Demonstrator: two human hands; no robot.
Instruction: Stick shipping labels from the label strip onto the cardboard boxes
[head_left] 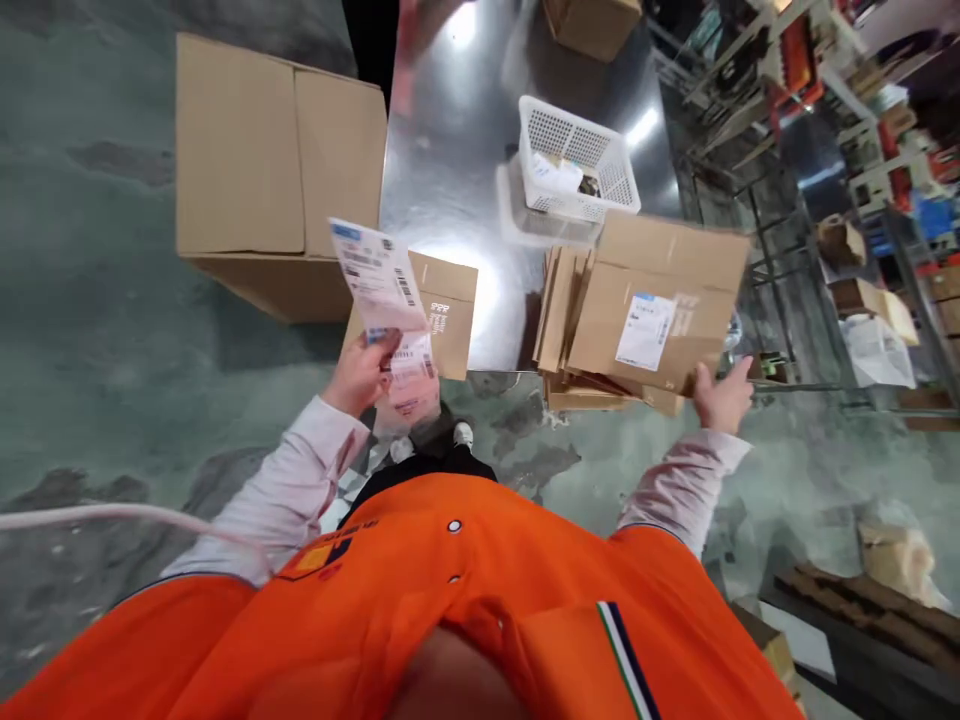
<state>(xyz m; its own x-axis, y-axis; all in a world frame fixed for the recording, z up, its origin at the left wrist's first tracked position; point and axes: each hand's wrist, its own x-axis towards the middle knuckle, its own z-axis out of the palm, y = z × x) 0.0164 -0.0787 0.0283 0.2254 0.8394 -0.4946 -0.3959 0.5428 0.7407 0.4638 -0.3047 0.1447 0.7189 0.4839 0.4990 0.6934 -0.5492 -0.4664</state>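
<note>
My left hand (364,372) is closed on a strip of shipping labels (382,280), printed with barcodes and hanging partly below the fingers. Behind the strip is a flattened cardboard box (452,300) with white print; whether my fingers also touch it is hidden. My right hand (724,397) has its thumb and fingers spread at the lower right corner of another flattened carton (682,265). A white shipping label (645,331) is stuck on that carton. It leans over a stack of flattened cardboard (559,310) at the table's near edge.
A large closed carton (240,150) stands left of the shiny metal table (442,160). On the table are a white plastic basket (581,205) holding small items and, farther back, a brown box (592,25). Metal racks with goods (862,250) line the right. A pale cable (112,512) crosses at left.
</note>
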